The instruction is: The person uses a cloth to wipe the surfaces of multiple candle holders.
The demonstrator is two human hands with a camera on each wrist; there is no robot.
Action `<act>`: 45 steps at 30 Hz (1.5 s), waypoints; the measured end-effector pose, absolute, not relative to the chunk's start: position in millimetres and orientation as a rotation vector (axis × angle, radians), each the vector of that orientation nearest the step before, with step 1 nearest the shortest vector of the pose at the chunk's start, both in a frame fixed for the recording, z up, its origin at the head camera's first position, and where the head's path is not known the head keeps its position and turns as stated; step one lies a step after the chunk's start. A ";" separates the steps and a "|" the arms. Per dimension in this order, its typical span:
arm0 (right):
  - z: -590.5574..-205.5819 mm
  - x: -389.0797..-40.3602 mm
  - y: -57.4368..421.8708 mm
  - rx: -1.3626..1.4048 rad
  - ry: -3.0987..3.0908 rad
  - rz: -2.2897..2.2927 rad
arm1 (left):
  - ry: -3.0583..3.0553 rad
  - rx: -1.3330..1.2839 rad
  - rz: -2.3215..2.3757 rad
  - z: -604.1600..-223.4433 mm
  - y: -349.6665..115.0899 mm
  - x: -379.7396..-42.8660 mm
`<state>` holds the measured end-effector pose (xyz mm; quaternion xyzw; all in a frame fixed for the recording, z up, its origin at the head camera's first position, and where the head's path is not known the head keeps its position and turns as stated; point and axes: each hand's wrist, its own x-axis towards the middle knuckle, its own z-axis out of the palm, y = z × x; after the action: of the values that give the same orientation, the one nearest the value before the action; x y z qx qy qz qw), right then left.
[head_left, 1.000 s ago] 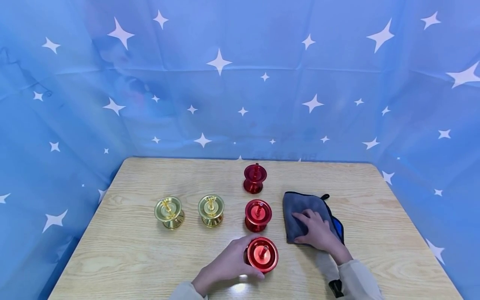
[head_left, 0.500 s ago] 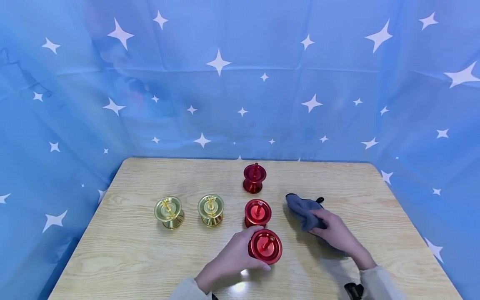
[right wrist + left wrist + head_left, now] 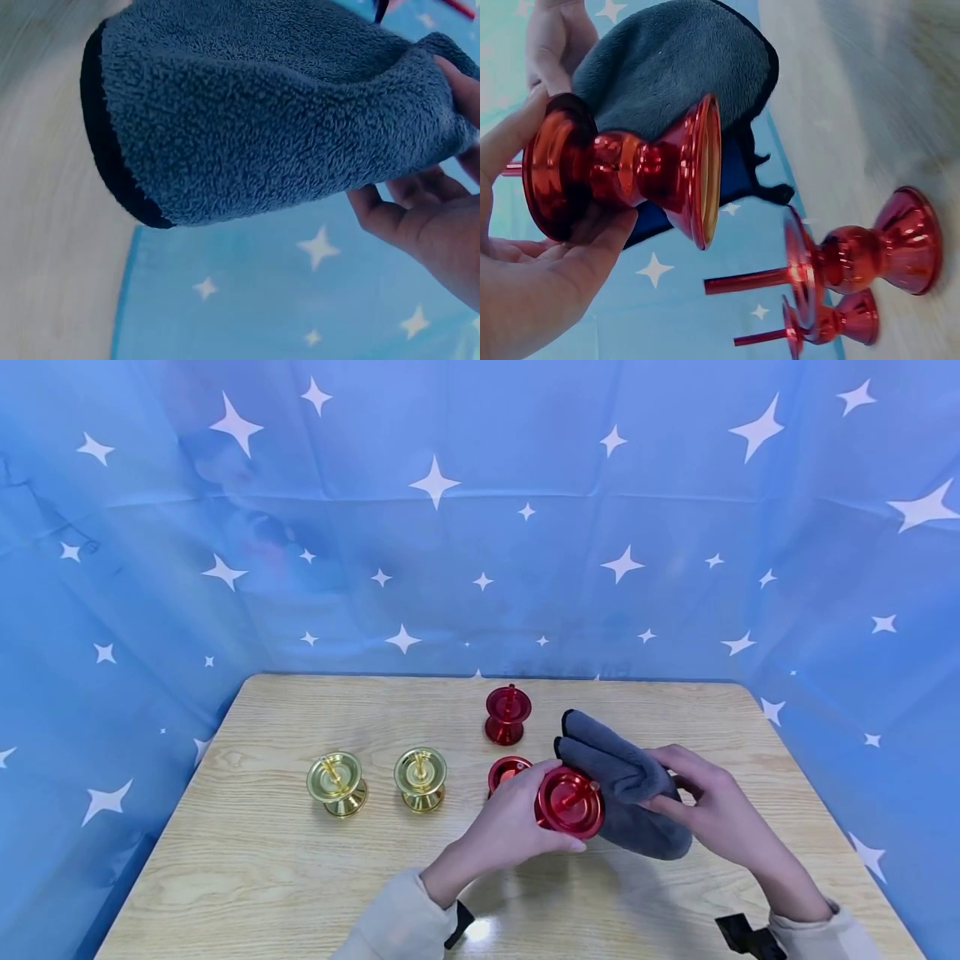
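My left hand (image 3: 521, 822) grips a shiny red metal candle holder (image 3: 572, 803) by its dish, raised off the table and tilted to the right. In the left wrist view the holder's (image 3: 622, 169) waist and flared foot show whole, with thumb and fingers round the dish. Right beside it, my right hand (image 3: 708, 802) pinches a folded grey cloth (image 3: 611, 760) with dark edging, which hangs behind the holder in the left wrist view. The right wrist view shows the fleecy cloth (image 3: 262, 127) close up, thumb on top and fingers beneath.
Two more red candle holders stand on the table (image 3: 247, 860): one (image 3: 507, 714) at the back, another (image 3: 507, 768) partly hidden by my left hand. Two gold candle holders (image 3: 337, 782) stand to the left. A blue star-patterned curtain (image 3: 480, 527) surrounds the table's back and sides.
My left hand has lifted the red candle holder and carried it right and away from me. My right hand has picked the cloth up off the table and brought it against the holder's side.
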<state>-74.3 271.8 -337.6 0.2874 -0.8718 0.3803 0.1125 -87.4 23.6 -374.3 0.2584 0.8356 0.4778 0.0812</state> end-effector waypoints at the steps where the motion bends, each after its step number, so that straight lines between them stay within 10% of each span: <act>1: -334.6 -73.2 268.7 0.865 -2.558 1.124 | 2.497 0.756 1.426 -372.0 25.1 -87.9; 45: -345.1 -77.5 223.6 0.757 -2.604 1.160 | 2.535 0.812 1.533 -366.6 30.7 -92.8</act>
<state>-77.5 223.6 -345.1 0.2553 -0.8789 0.3914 0.0959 -92.8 30.7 -366.6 0.2644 0.8247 0.4987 0.0351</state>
